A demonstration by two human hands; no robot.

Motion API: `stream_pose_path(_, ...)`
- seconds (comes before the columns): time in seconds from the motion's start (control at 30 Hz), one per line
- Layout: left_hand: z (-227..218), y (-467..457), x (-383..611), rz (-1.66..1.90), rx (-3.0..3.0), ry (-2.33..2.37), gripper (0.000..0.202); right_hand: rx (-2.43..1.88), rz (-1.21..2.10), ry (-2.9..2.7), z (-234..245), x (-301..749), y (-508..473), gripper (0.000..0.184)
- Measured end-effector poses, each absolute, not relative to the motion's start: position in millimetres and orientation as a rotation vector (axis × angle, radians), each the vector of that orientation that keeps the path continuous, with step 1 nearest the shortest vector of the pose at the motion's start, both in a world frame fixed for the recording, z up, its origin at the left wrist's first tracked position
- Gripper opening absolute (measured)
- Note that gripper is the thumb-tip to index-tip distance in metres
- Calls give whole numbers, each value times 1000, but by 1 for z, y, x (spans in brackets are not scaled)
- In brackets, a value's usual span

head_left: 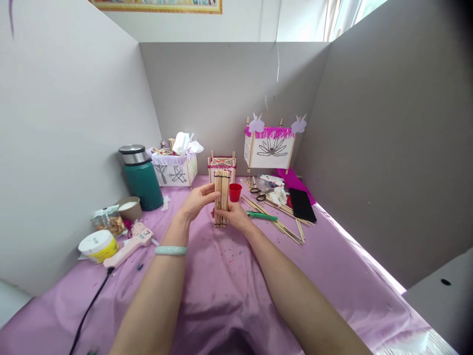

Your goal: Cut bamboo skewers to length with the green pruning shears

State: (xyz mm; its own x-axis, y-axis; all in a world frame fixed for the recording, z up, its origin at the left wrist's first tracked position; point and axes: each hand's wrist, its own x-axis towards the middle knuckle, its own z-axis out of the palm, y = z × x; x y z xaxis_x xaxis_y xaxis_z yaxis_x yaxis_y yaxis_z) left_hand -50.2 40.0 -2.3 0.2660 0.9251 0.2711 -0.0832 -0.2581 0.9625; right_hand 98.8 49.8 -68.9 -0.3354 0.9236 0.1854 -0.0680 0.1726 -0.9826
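Standing upright near the middle of the purple table cover, the bundle of wooden sticks was grasped by both hands. The left hand pinched its upper half from the side and the right hand wrapped its lower end. Whether its foot touched the cover could not be told. An even squeeze from both sides seemed best for holding the sticks flush, clear of the red cup just behind and the loose sticks to the right.

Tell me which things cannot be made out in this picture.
Head view:
- Right hand: some fingers hidden behind the stick bundle.
- Jar label: too small to read.
- Framed picture: cut by the top edge.
- Glue gun cord: runs off the bottom edge.
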Motion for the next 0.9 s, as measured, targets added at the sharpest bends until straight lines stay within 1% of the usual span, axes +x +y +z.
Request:
stream_pose_path(0.07, -9, 36, -65, 1167, 1498, 971, 43, -854, 1314, -1523, -70, 98, 51, 18)
stream_pose_path(0.17, -28, 34, -80, 940, 1500, 1180, 35, -885, 1241, -1558, -74, 98, 54, 21)
stream_pose_path(0.27, -50, 38, -80, 816, 1555, 1194, 22, -944, 1177, -1565, -77, 98, 55, 21)
stream_pose_path(0.3, -56, 40, -77, 788, 1551, 1159, 20, -955, 1166, -1565, -77, 98, 56, 20)
stream_pose_path(0.4, -65, 45, -69, 791, 1502, 1136, 21, -946, 1157, -1572, -77, 99, 55, 19)
stream_pose_path(0.57, -68, 40, -60, 857, 1450, 1268, 24, -930, 1135, -1557, -77, 99, 54, 19)
stream_pose_path(0.9, -75, 35, -59, 848, 1602, 1405, 25, -919, 1189, -1513, -76, 98, 53, 20)
